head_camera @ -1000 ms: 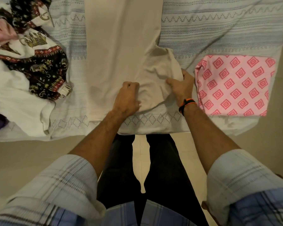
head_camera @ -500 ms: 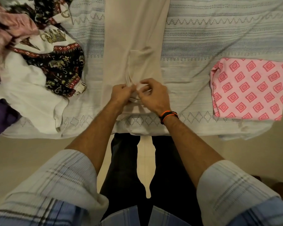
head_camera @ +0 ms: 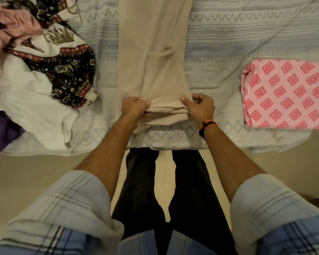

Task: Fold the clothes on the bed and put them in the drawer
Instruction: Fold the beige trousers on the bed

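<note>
Spreading apart from the middle of the waistband, the left hand (head_camera: 134, 107) and right hand (head_camera: 201, 105) each pinched a near corner of the beige trousers (head_camera: 153, 52), whose long axis ran straight away from both across the bed (head_camera: 228, 43); a folded pink garment (head_camera: 284, 92) lay to the right, unfolded clothes (head_camera: 44, 70) left

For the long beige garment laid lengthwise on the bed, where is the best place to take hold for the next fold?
Grip the long beige garment at its near folded hem, one corner per hand, coming from the bed's near edge. It is a narrow strip running away from the person, so the left hand and right hand, already pinching there, can carry that end forward evenly.
</note>
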A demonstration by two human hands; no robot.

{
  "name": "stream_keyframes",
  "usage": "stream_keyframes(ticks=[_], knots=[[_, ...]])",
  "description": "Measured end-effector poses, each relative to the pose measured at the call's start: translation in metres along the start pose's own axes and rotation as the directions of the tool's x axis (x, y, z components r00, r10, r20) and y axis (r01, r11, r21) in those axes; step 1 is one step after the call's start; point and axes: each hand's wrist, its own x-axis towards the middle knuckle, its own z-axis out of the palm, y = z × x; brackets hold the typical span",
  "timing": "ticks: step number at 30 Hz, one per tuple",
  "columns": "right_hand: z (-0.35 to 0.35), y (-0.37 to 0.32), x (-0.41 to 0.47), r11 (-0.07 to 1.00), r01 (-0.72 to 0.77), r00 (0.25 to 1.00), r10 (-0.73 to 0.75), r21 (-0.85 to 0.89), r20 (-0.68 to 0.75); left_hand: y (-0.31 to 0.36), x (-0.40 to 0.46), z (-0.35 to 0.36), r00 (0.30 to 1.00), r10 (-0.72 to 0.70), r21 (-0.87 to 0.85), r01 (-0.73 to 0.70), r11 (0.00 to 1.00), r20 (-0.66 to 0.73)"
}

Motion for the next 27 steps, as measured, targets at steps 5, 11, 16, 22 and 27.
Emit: stream_keyframes(ticks=[5,11,16,22,27], knots=[[-0.001,0.011,-0.002,0.993,-0.114,0.991,0.112,0.014,0.072,-0.013,-0.012,-0.003,0.999,0.043,0.070,-0.041,0.997,-0.028],[-0.006,0.013,0.003,0.995,-0.098,0.994,0.099,-0.020,0.036,-0.010,-0.015,-0.007,0.998,0.054,0.091,-0.050,0.995,-0.044],[0.002,0.010,0.000,0.992,-0.116,0.990,0.119,-0.051,0.073,-0.017,-0.020,-0.018,0.927,0.300,0.303,-0.225,0.926,-0.226],[0.002,0.019,-0.004,0.997,-0.062,0.993,0.066,-0.044,0.095,-0.034,-0.012,-0.049,0.914,0.302,0.412,-0.173,0.895,-0.272],[0.006,0.020,-0.009,0.986,-0.131,0.980,0.114,0.099,0.160,-0.040,-0.004,-0.059,0.982,0.178,0.382,-0.141,0.913,-0.063]])
